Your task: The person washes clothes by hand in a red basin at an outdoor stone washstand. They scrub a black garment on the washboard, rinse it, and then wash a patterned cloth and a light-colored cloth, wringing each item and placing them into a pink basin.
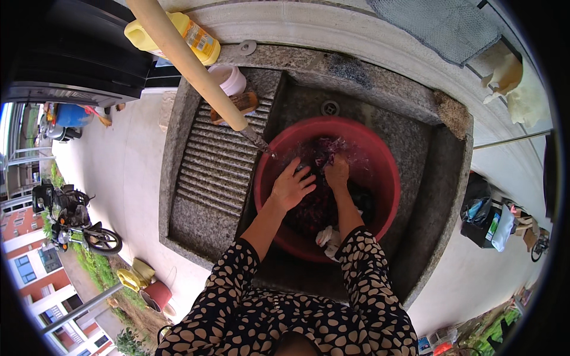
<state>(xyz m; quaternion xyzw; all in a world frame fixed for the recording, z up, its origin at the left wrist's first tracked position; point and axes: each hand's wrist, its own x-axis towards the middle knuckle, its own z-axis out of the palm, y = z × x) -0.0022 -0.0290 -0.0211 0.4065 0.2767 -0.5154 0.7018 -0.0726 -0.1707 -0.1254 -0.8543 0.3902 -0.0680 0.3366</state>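
Observation:
A red plastic basin (389, 178) stands in the stone sink and holds water and wet clothes. My left hand (292, 187) hovers over the left part of the basin, fingers spread, with nothing in it. On the right, my right hand (337, 172) has its fingers closed on a dark purple patterned cloth (325, 148), near the basin's middle. Splashes show around that cloth. More dark wet cloth lies below and between my hands. A whitish cloth (326, 238) rests at the basin's near side, beside my right forearm. The fingertips of my right hand are partly hidden.
A ribbed stone washboard (208, 172) forms the sink's left part. Above it slants a thick tan pipe (187, 62), its dark tip (259, 141) reaching the basin's rim. A white tub (228, 80), a brown brush (237, 107) and a yellow jug (199, 38) stand at the back left.

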